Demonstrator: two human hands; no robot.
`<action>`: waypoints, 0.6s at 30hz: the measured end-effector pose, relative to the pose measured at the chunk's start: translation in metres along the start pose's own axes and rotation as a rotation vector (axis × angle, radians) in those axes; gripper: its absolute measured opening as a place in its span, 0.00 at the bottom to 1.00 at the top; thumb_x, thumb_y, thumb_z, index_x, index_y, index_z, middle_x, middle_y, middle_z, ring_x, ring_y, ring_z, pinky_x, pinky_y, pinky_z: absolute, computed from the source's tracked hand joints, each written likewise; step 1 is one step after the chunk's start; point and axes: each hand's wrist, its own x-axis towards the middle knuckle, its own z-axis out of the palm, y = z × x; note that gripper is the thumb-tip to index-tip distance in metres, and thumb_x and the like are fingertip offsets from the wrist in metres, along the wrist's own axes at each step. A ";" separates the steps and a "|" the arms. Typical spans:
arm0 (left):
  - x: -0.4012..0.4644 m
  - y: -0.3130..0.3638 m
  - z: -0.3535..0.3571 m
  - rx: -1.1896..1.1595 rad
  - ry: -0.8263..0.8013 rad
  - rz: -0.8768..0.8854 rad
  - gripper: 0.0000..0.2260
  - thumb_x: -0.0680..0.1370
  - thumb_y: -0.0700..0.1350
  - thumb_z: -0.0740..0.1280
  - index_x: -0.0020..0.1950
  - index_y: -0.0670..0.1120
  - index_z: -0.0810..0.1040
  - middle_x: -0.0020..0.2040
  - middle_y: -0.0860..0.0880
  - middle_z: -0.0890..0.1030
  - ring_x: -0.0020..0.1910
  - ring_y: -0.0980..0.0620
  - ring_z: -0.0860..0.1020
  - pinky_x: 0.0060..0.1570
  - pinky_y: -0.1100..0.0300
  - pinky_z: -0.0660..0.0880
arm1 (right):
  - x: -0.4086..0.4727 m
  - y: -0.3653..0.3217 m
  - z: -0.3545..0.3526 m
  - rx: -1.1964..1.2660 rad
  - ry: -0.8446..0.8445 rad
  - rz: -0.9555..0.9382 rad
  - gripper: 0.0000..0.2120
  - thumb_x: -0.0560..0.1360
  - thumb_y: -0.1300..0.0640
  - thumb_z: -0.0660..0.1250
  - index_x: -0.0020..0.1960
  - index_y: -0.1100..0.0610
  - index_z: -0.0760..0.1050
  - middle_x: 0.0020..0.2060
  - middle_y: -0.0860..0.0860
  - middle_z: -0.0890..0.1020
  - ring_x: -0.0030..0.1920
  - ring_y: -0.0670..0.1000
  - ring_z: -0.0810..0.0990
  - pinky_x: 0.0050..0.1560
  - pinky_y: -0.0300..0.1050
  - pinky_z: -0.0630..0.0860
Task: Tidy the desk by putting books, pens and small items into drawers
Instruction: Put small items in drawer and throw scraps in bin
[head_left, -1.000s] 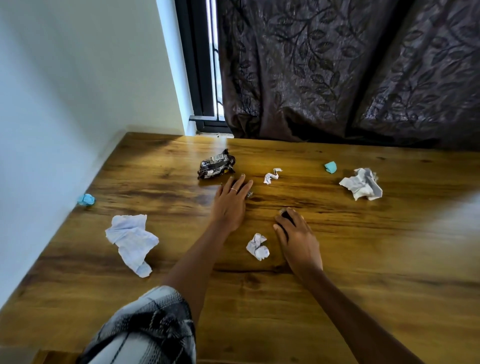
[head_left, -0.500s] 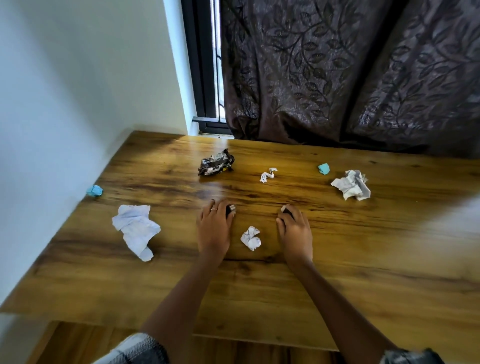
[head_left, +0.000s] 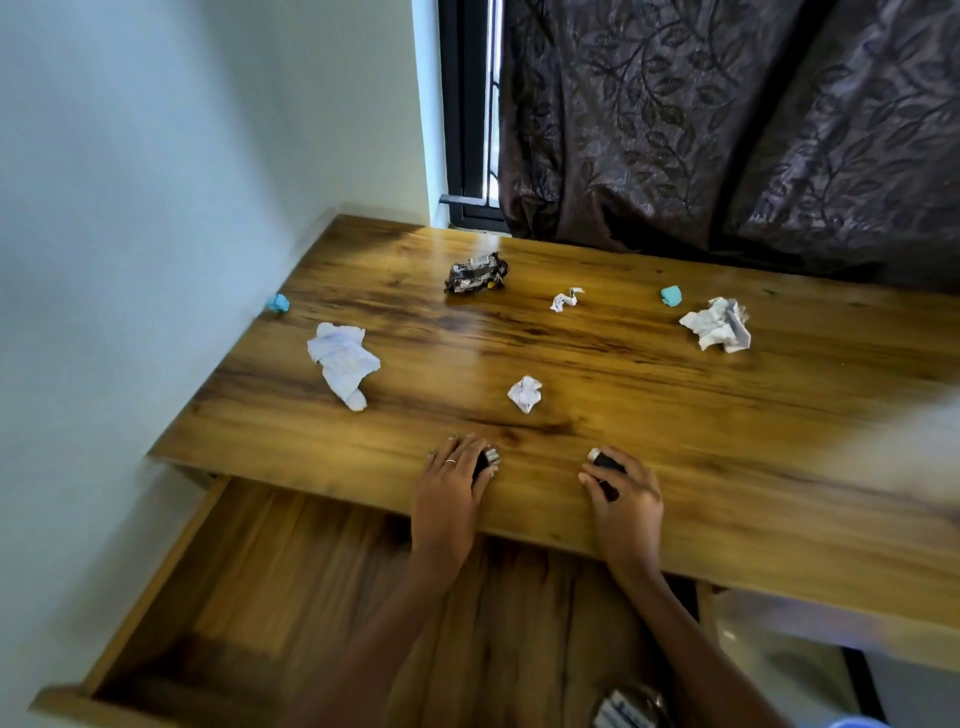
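Note:
My left hand (head_left: 451, 483) lies palm down near the wooden desk's front edge (head_left: 571, 540), its fingers closed over a small black item with a silver end (head_left: 487, 459). A little to the right, my right hand (head_left: 626, 496) covers a similar small black item with a silver tip (head_left: 602, 460). Under the desk an open wooden drawer (head_left: 156, 587) stands pulled out below both forearms. What the two small items are is too hidden to tell.
Crumpled white papers lie at the left (head_left: 343, 364), centre (head_left: 525, 393), far middle (head_left: 565, 299) and right (head_left: 719, 325). A dark foil wrapper (head_left: 475, 273) and two blue bits (head_left: 278, 303) (head_left: 671, 296) sit farther back. A wall is at the left, a curtain behind.
Both hands have slid back toward the desk's front edge, dragging the small black items along. The view has pulled back and the open drawer has come into sight.

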 end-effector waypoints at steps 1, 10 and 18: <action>-0.009 0.001 -0.003 0.011 0.008 0.017 0.16 0.77 0.48 0.67 0.64 0.45 0.76 0.60 0.47 0.80 0.64 0.47 0.75 0.62 0.52 0.71 | -0.006 -0.001 -0.002 0.015 -0.011 0.007 0.08 0.71 0.62 0.71 0.50 0.60 0.83 0.57 0.53 0.79 0.59 0.54 0.74 0.57 0.40 0.65; -0.105 0.003 -0.017 -0.008 0.097 0.095 0.17 0.76 0.55 0.63 0.60 0.48 0.79 0.54 0.49 0.83 0.52 0.54 0.81 0.43 0.63 0.78 | -0.082 -0.034 -0.016 0.252 -0.087 0.055 0.09 0.70 0.60 0.73 0.51 0.55 0.83 0.54 0.44 0.78 0.58 0.43 0.74 0.56 0.31 0.68; -0.145 -0.017 0.004 -0.116 -0.304 -0.225 0.15 0.78 0.55 0.61 0.60 0.50 0.76 0.52 0.51 0.81 0.50 0.53 0.78 0.48 0.61 0.74 | -0.164 -0.034 0.003 0.201 -0.401 0.186 0.09 0.70 0.57 0.72 0.51 0.51 0.82 0.52 0.41 0.78 0.52 0.39 0.75 0.53 0.27 0.70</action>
